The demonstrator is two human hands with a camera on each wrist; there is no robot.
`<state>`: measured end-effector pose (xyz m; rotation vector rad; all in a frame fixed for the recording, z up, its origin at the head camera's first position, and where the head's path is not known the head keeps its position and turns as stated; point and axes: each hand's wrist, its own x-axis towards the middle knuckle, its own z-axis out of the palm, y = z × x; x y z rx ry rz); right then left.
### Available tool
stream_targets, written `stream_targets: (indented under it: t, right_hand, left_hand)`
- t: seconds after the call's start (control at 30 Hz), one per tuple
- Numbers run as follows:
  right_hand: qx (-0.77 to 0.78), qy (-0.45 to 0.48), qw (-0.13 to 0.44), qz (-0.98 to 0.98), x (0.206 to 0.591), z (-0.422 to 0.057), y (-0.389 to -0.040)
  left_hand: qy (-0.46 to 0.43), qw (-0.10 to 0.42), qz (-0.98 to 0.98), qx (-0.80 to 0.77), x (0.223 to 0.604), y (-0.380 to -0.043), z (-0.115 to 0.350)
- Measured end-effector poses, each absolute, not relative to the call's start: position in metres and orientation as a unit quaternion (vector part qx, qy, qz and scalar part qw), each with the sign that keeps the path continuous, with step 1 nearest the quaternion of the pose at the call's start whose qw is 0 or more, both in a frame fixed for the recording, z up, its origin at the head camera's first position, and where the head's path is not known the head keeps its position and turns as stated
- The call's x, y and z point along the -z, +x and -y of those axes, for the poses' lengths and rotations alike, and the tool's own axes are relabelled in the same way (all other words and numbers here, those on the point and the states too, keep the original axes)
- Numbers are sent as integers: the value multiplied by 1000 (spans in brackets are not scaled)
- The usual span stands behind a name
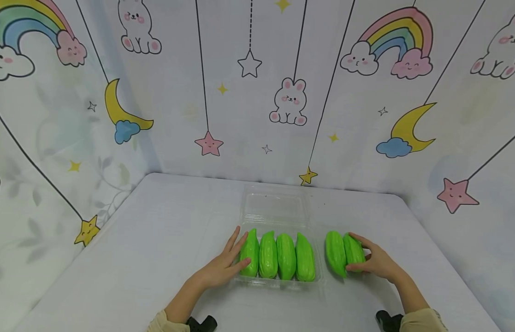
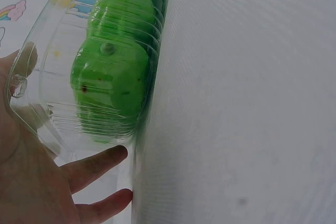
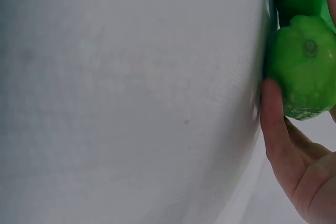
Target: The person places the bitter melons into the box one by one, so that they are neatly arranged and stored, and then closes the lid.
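Observation:
A clear plastic clamshell box lies on the table with several glossy green, ridged gourds side by side in it. My left hand is at the box's left end, fingers spread and fairly straight, thumb over the leftmost gourd. In the left wrist view two fingers extend beside the box's lower wall. Right of the box, two more gourds lie against each other. My right hand holds the outer gourd between thumb and fingers; the inner gourd touches it.
The box's lid is folded back, flat on the table behind it. A white cloth covers the table. A printed curtain rises at the table's back edge and sides. Black wrist mounts sit below the hands.

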<state>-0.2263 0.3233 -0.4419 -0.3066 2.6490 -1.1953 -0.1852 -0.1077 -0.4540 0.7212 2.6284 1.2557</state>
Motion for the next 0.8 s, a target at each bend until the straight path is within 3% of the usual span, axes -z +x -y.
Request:
stream_targets:
  t: [0.8]
  right_hand:
    - [410,-90,84,-904,432,-324,-223]
  left_hand:
    - [240,68,-875,-415,454,-185,107]
